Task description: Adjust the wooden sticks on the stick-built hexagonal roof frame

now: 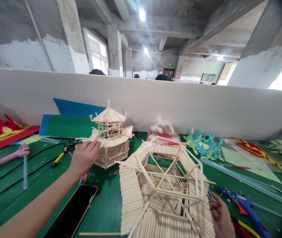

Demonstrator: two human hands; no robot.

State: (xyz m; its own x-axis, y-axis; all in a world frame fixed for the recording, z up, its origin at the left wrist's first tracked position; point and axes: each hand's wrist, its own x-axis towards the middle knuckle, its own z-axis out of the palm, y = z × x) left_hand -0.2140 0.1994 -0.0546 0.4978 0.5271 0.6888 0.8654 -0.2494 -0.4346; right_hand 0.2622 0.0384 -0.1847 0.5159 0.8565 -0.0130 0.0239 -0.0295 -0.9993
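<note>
My left hand [87, 154] is closed on the left edge of the lower roof of a small two-tiered pavilion model [113, 140] made of thin wooden sticks. A larger stick-built roof frame [131, 195] sits in front of me, with an open lattice at its centre and sloping panels around it. Beside its right edge is my right hand [221, 213], fingers curled. A small greyish, metallic-looking piece [211, 196] shows at those fingertips; its kind is unclear, and the frame's edge hides part of the hand.
A phone [72, 211] and a pink glue gun [9, 157] lie left on the green table [106, 215]. At right are a blue glue gun [245, 206], red-yellow handled pliers [245, 228] and clear glue sticks [242, 178]. Teal paper foliage [204, 145] stands before a white partition [180, 102].
</note>
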